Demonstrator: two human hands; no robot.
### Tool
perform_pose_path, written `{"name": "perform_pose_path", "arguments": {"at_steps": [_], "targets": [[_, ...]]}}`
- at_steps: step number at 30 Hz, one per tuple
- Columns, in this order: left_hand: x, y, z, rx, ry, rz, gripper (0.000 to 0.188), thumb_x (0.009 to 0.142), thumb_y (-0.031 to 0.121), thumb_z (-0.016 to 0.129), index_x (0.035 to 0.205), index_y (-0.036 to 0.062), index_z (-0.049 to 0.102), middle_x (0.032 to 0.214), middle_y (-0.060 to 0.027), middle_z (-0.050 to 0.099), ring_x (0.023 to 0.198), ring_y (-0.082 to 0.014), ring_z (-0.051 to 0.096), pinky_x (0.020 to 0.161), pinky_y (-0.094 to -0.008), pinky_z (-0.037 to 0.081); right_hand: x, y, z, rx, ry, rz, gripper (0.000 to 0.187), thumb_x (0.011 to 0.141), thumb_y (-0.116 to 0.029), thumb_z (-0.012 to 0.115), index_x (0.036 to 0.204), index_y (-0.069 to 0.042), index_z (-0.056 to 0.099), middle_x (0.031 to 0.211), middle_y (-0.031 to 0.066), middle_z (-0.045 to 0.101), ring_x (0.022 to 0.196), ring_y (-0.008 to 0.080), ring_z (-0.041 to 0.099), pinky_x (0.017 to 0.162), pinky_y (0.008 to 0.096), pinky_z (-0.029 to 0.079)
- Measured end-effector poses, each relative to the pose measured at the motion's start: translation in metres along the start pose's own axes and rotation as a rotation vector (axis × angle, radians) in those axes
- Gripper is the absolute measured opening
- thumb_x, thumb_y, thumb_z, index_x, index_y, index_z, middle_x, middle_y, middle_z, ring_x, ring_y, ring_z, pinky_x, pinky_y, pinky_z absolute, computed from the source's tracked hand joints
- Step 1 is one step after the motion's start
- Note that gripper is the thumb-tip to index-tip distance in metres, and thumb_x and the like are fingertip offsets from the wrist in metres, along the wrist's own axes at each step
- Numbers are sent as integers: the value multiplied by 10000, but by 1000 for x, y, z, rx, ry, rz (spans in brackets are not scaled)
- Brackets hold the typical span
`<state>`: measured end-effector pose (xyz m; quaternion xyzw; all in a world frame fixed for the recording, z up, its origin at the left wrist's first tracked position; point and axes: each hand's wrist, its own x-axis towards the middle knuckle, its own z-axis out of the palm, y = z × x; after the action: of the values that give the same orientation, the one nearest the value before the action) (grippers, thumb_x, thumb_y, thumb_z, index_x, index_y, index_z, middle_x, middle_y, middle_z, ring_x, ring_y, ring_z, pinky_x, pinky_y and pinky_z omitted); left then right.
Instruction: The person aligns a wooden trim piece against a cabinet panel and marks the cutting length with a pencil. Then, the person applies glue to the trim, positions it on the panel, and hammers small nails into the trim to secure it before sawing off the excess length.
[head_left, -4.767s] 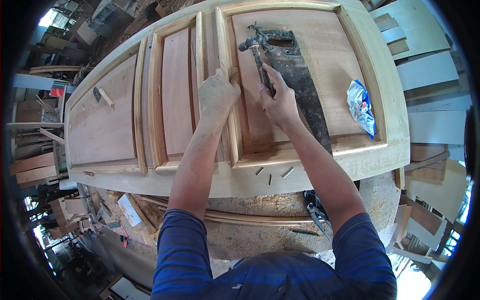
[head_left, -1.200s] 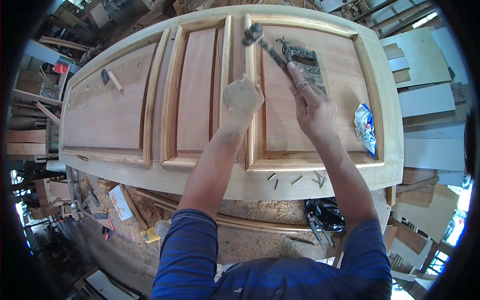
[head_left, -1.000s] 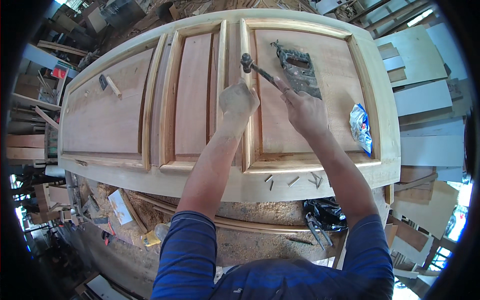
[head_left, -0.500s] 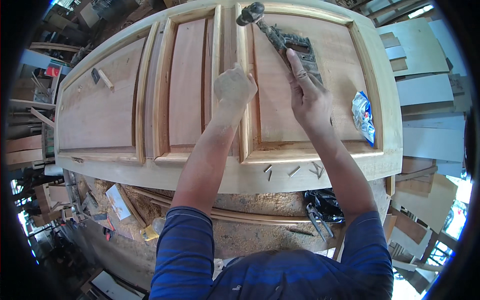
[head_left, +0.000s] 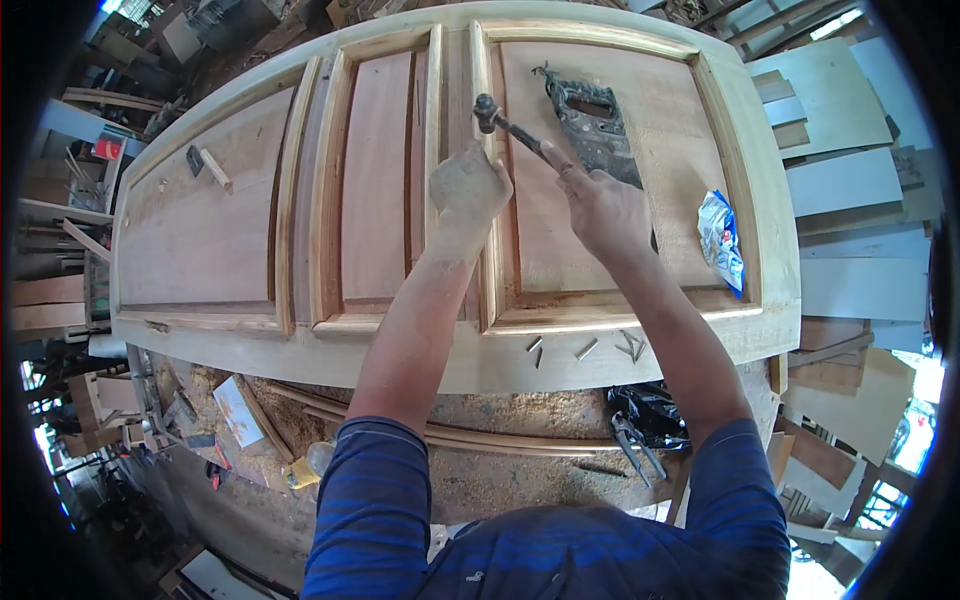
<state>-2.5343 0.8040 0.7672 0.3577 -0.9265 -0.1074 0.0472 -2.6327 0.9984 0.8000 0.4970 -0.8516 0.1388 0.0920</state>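
A large wooden panelled door [head_left: 640, 335] lies flat before me, with raised mouldings framing its panels. My right hand [head_left: 608, 212] is closed round the handle of a hammer [head_left: 488, 113]. The hammer head is low, over the moulding [head_left: 482, 60] left of the right panel, just beyond my left hand [head_left: 468, 185]. That hand is closed and rests by the same moulding. Whatever its fingers pinch is hidden. Beyond my right hand, a dark, dusty handsaw [head_left: 597, 125] lies on the right panel.
A blue and white plastic packet [head_left: 720, 240] lies on the right panel. Several small nails or pins [head_left: 587, 349] lie on the near rail. Pliers [head_left: 632, 445], a black plastic bag [head_left: 655, 420] and thin wood strips [head_left: 520, 441] are on the sawdusty bench. A wood piece [head_left: 214, 166] is on the left panel.
My right hand has brought the hammer down from its raised position, the head dropping toward the moulding by my left hand. The left hand keeps nearly the same place.
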Motion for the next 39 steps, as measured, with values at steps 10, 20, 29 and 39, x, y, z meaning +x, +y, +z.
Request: {"name": "perform_pose_path", "arguments": {"at_steps": [10,20,29,39], "targets": [[5,2,-1,-23,-6,0,368,1027,375,644,1129,28,711,952,-206,810,926,-357,824,802,-456,667,-2,-9,-2,54,-37,42,567,1030,-191,739,1572,-313,626,764,92,666,611,331,657,584,453,555],[11,3,-5,7,-41,-42,382,1031,387,643,1143,26,698,944,-201,809,921,-364,821,822,-465,658,-5,-5,14,35,39,9,599,1048,-189,709,1607,-363,579,735,93,614,578,322,632,545,466,527],[4,2,-2,-46,-43,-45,421,1019,404,656,1148,5,689,936,-238,800,938,-406,804,889,-496,630,-15,-4,12,130,59,39,604,1057,-219,711,1625,-352,558,771,104,656,612,340,655,575,488,526],[-12,-5,-19,16,-94,13,511,1010,481,683,1148,-10,671,1046,-271,788,1047,-407,787,916,-508,620,-88,-23,-7,141,128,356,641,1016,-203,747,1622,-302,566,802,92,655,676,311,692,642,470,586]]}}
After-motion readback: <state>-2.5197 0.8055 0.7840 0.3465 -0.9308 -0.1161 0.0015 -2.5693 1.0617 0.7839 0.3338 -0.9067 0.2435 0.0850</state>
